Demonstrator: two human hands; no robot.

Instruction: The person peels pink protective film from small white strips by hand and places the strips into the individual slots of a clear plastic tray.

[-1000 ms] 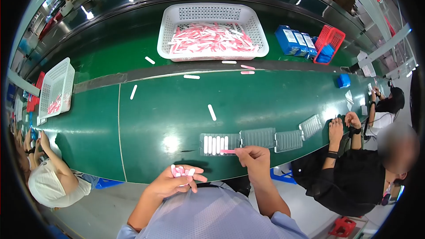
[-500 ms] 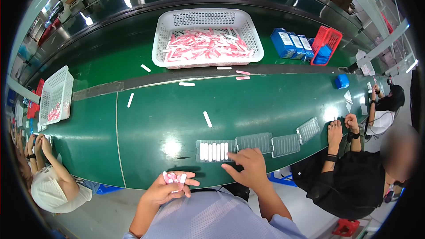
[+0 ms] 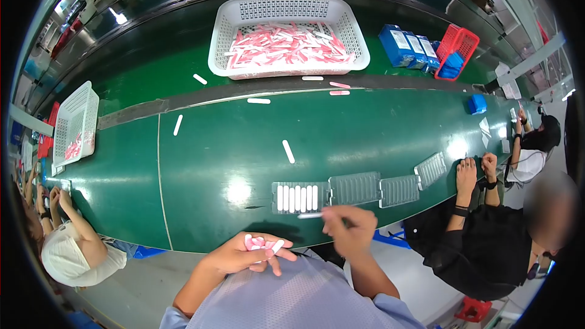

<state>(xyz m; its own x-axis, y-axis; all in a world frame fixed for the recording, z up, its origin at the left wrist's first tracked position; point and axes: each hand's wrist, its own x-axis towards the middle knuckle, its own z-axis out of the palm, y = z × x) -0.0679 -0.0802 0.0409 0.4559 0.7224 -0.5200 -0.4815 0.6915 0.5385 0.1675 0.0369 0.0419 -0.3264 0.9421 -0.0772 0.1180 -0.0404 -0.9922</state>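
Right grip: drawn back from where it bore on the filled tray (image 3: 275, 198) a moment ago; this hand (image 3: 352, 229) now has fingertips together on a white stick (image 3: 309, 215), held roughly sideways.
White stick: just off the right grip's fingertips, at the tray's near edge.
Left grip: this cupped hand (image 3: 242, 253) is half curled on a small bunch of sticks (image 3: 259, 244), pink and white, with some fingers spread.
Filled tray: just beyond the right grip and toward the left one, with white sticks side by side in it.
Other trays: three clear ones (image 3: 354, 189) (image 3: 399, 192) (image 3: 431, 171), running off to the right beyond the right grip.
Loose stick: one white piece (image 3: 288, 152) on the tabletop (image 3: 213, 167), farther out than the filled tray.
Big basket: white, heaped with pink and white sticks, well beyond both grips (image 3: 289, 74).
Co-worker: a person's hands (image 3: 466, 175) rest well to the right of the right grip.
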